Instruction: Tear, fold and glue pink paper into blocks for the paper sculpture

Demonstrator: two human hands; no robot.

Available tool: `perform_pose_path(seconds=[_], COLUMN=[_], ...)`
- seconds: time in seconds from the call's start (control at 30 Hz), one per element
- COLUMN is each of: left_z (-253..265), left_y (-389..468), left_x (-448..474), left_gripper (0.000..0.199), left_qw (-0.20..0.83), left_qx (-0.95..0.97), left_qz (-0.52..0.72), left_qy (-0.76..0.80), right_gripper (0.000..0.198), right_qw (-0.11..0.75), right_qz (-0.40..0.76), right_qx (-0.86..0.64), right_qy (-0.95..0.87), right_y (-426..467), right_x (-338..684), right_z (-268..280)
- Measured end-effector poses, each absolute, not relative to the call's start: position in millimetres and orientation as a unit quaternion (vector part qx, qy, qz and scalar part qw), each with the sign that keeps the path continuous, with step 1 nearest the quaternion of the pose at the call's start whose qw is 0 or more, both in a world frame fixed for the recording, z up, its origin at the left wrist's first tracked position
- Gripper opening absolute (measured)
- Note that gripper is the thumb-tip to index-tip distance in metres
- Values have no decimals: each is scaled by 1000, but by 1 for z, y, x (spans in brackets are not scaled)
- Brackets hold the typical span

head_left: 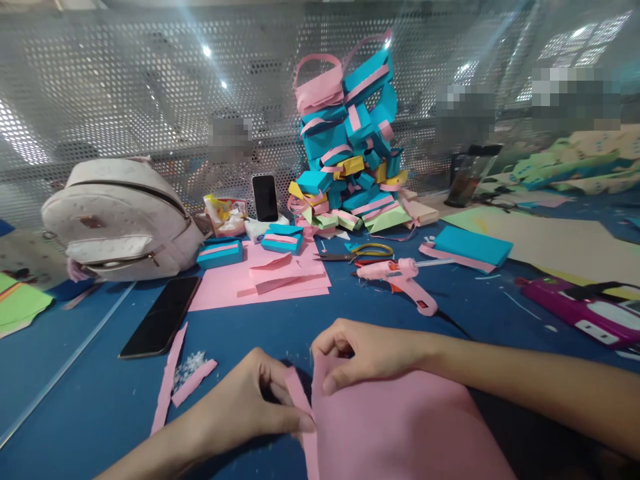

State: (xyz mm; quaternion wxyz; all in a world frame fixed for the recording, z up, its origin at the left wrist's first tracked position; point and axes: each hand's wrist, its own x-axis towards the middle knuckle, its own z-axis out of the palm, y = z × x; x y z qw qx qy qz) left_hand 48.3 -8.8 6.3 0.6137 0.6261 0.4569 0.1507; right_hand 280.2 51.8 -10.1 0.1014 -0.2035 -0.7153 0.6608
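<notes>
A large pink sheet of paper (400, 427) lies at the front of the table, near me. My right hand (355, 357) pinches its upper left corner between thumb and fingers. Along the sheet's left edge runs a narrow pink paper strip (301, 400), and my left hand (265, 397) grips it between thumb and fingers. A gap parts strip and sheet at the top; whether they still join lower down I cannot tell. Left of my left hand lie two torn pink strips (170, 380) beside a small heap of white bits (193, 367).
Beyond my hands lie a pink glue gun (400, 277), scissors (355, 253), and pink sheets (215, 290). A black phone (160, 317) and a white backpack (125, 220) are at left. Blue and pink paper bags (350, 140) stand piled at the back. A purple power strip (580, 310) sits right.
</notes>
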Motion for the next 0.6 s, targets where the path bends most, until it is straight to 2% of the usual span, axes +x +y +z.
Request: perform_pose_path(seconds=[0.37, 0.6], left_z=[12, 16], left_y=[-11, -11], left_x=[46, 52], left_gripper=[13, 11], left_qw=[541, 617], left_qx=[691, 630], left_qz=[127, 140], left_qy=[462, 451], right_gripper=[34, 31], right_qw=[93, 99], right_qz=[665, 658], right_qx=[-208, -207], right_qy=[-712, -717], right_y=[52, 52], right_x=[281, 281], right_z=[-7, -8])
